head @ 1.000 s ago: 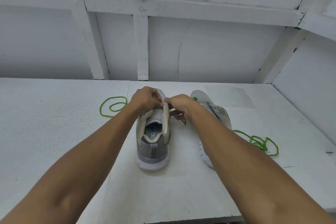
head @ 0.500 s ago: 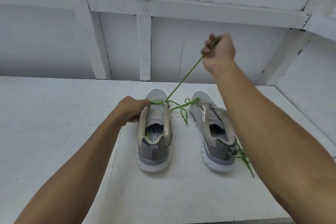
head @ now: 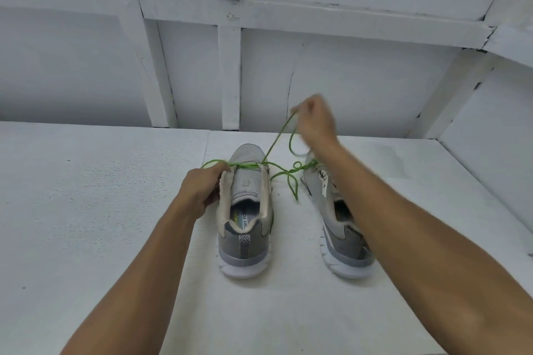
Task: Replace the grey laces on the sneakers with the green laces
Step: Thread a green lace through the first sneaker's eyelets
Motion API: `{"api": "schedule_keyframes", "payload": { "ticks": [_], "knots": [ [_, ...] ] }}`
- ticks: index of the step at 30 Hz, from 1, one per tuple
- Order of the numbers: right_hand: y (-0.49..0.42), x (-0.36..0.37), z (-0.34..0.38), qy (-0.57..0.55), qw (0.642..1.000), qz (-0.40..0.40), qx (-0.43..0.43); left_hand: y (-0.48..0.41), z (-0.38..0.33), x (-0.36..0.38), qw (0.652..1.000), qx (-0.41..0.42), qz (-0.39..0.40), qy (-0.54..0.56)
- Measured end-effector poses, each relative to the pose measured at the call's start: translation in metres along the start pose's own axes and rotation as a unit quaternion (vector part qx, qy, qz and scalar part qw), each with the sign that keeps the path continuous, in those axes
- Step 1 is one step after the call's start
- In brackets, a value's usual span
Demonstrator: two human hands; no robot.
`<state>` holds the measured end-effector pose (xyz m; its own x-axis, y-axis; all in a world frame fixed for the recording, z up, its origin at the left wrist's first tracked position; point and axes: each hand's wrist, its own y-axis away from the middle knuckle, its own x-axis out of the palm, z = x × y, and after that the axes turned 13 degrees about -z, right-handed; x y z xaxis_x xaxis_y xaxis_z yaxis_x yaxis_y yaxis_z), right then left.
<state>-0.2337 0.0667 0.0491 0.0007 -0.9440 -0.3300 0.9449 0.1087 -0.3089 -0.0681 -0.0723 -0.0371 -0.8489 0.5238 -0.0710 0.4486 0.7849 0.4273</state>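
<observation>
While the left hand (head: 202,190) grips the left sneaker (head: 245,219) at its eyelet edge, the right hand (head: 315,121) pinches the thin bright-green lace (head: 277,138) raised taut; it crosses the lowest eyelets, slack looping toward the right sneaker (head: 337,228) on the white table (head: 101,210).

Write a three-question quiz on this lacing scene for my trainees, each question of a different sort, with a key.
1. True or false: the right hand holds the green lace raised above the shoes.
2. What does the left hand grip? A) the left sneaker B) a grey lace C) the wall
3. Fill in: the lace crosses the left sneaker near its ____ end.

Key: 1 true; 2 A; 3 toe.
</observation>
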Motion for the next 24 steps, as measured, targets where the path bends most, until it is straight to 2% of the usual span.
{"api": "schedule_keyframes", "payload": {
  "ticks": [1, 2, 3, 4, 5, 6, 7, 8, 9, 10, 11, 14, 15, 17, 19, 21, 24],
  "knots": [
    [-0.017, -0.010, 0.019, -0.174, 0.975, -0.062, 0.120, 0.000, 0.002, 0.000, 1.000, 0.004, -0.007, 0.002],
    [-0.029, -0.020, 0.034, -0.308, 0.928, -0.100, 0.185, 0.000, 0.003, 0.000, 1.000, 0.006, -0.013, 0.005],
    [-0.032, -0.027, 0.044, -0.359, 0.907, -0.113, 0.186, 0.000, 0.003, 0.000, 1.000, 0.008, -0.016, 0.006],
    [-0.032, -0.028, 0.049, -0.320, 0.931, -0.108, 0.135, 0.001, 0.003, 0.001, 1.000, 0.012, -0.016, 0.003],
    [-0.028, -0.025, 0.048, -0.219, 0.972, -0.084, 0.037, 0.002, 0.003, 0.001, 1.000, 0.016, -0.016, 0.000],
    [-0.017, -0.020, 0.042, -0.070, 0.993, -0.016, -0.093, 0.003, 0.002, 0.001, 1.000, 0.017, -0.017, -0.001],
    [-0.003, -0.011, 0.030, 0.098, 0.969, 0.096, -0.204, 0.004, 0.002, 0.001, 1.000, 0.017, -0.017, 0.000],
    [0.012, -0.002, 0.014, 0.250, 0.909, 0.202, -0.266, 0.004, 0.002, 0.001, 1.000, 0.018, -0.018, 0.000],
    [0.024, 0.006, -0.003, 0.363, 0.848, 0.263, -0.283, 0.005, 0.001, 0.001, 1.000, 0.019, -0.018, -0.003],
    [0.035, 0.011, -0.016, 0.418, 0.815, 0.278, -0.289, 0.006, 0.001, 0.000, 1.000, 0.018, -0.018, -0.005],
    [0.040, 0.013, -0.022, 0.431, 0.812, 0.265, -0.292, 0.006, 0.001, 0.000, 1.000, 0.018, -0.019, -0.003],
    [0.040, 0.012, -0.023, 0.401, 0.845, 0.199, -0.293, 0.009, 0.000, 0.001, 0.999, 0.019, -0.025, 0.001],
    [0.035, 0.009, -0.018, 0.384, 0.866, 0.166, -0.275, 0.010, 0.000, 0.002, 0.999, 0.019, -0.028, 0.003],
    [0.019, 0.001, -0.003, 0.296, 0.934, 0.084, -0.183, 0.012, 0.000, 0.003, 0.999, 0.019, -0.033, 0.004],
    [0.006, -0.009, 0.013, 0.129, 0.990, 0.041, -0.028, 0.012, 0.001, 0.003, 0.999, 0.018, -0.038, 0.000],
    [0.002, -0.014, 0.021, 0.032, 0.996, 0.037, 0.081, 0.012, 0.001, 0.003, 0.999, 0.017, -0.039, -0.007],
    [0.008, -0.017, 0.021, 0.063, 0.991, 0.081, 0.081, 0.014, -0.002, 0.003, 0.998, 0.028, -0.042, -0.025]
  ]
}}
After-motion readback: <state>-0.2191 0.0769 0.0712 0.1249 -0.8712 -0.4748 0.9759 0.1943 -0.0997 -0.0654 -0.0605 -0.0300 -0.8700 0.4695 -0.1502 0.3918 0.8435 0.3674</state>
